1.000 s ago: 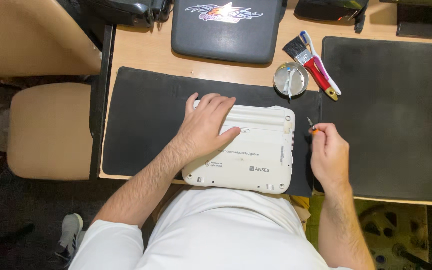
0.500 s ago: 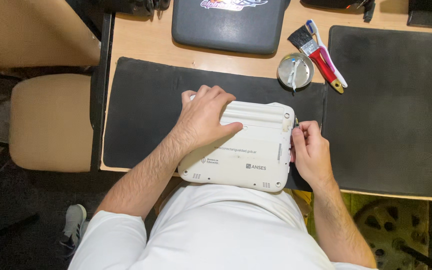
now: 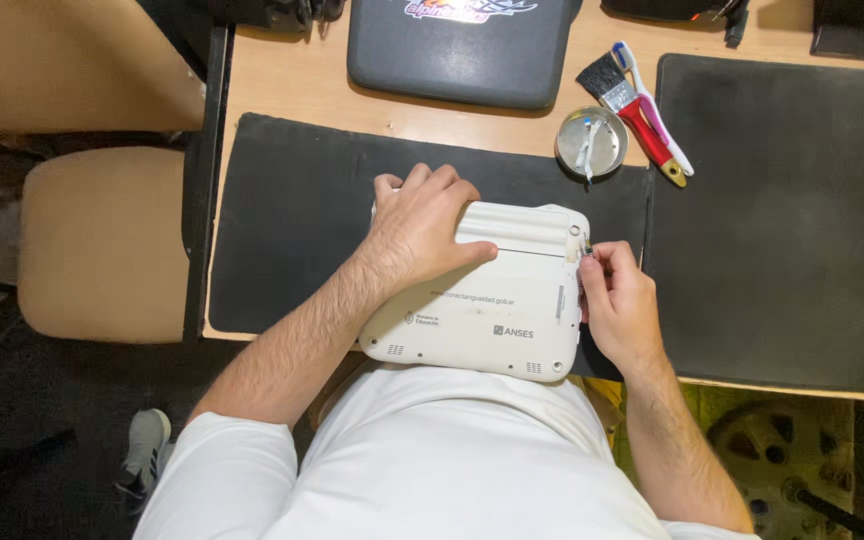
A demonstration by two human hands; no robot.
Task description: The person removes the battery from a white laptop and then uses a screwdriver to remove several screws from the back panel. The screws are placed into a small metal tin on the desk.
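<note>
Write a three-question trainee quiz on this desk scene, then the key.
1. True or false: the left hand lies flat on the white laptop.
2. Which edge of the laptop do the right hand's fingertips meet? A) the far right corner B) the near left corner C) the middle of the near edge
3. Fill in: the round metal dish sits just left of the red-handled ____.

Key:
1. True; the palm presses on its upturned underside.
2. A; they pinch a small tool there, too small to identify.
3. Brush.
</note>
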